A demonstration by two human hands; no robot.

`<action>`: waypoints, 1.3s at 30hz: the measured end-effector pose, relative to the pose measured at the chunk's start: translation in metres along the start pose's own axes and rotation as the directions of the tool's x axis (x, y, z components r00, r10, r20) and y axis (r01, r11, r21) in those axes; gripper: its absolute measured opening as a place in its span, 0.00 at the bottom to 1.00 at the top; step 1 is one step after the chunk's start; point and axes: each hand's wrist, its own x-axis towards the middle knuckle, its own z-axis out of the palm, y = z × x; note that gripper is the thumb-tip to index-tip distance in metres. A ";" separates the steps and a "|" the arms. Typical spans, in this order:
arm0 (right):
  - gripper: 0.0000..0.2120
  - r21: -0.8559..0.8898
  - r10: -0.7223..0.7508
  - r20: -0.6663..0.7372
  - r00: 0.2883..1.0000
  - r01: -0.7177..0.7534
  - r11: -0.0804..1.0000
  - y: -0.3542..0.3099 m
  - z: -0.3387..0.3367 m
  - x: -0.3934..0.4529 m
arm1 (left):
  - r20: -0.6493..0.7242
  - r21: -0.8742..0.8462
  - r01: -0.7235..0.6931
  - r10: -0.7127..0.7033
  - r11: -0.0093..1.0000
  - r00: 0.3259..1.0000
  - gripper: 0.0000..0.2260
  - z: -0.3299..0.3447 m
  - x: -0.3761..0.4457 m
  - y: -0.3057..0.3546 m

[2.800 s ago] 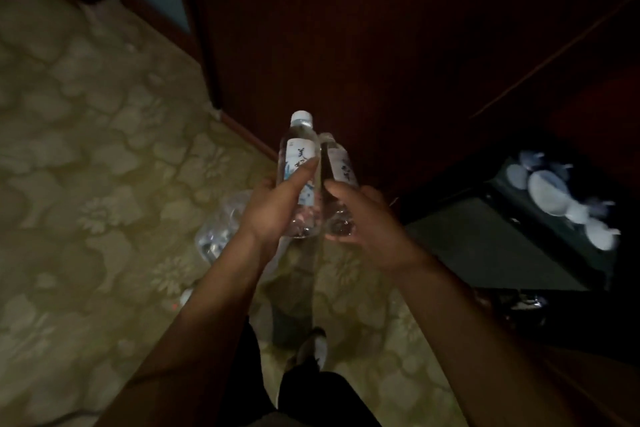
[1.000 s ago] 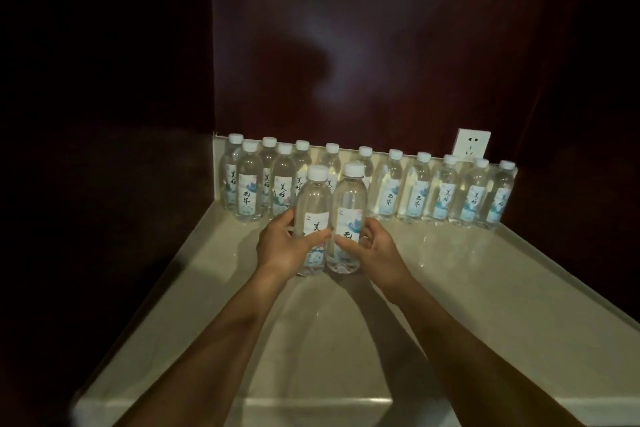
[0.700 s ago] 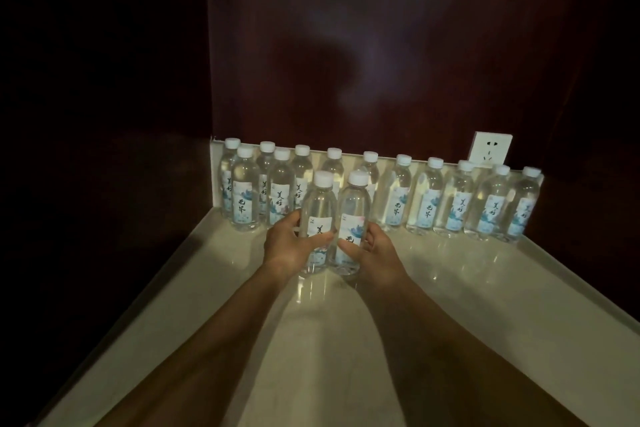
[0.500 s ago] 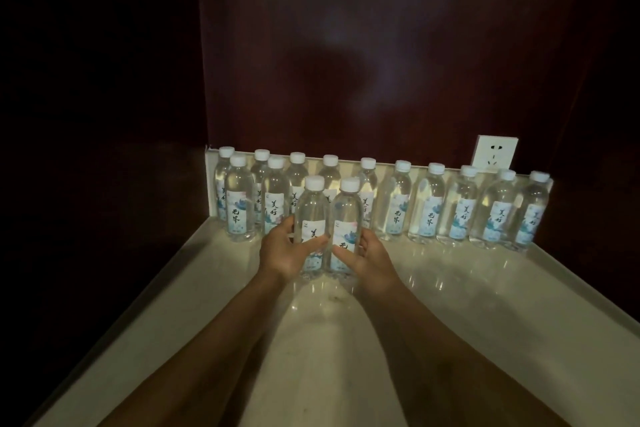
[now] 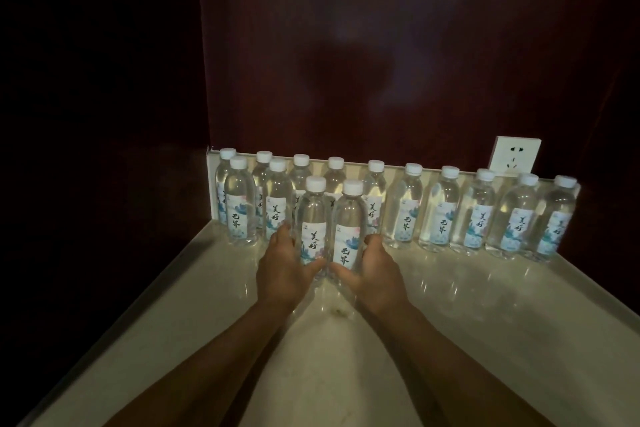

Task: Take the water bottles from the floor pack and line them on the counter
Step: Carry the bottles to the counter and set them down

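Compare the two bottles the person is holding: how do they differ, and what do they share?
The left bottle sits in the left hand; the right bottle sits in the right hand. The left bottle's cap stands a little higher in the picture than the right bottle's. Their labels carry different black characters. Both are clear, upright, white-capped, side by side on the counter, in front of the back row.
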 end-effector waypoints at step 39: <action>0.18 -0.292 0.089 -0.175 0.981 -0.138 0.946 0.006 0.042 0.050 | -0.077 -0.033 0.106 -0.108 0.994 0.991 0.24 0.061 0.043 0.003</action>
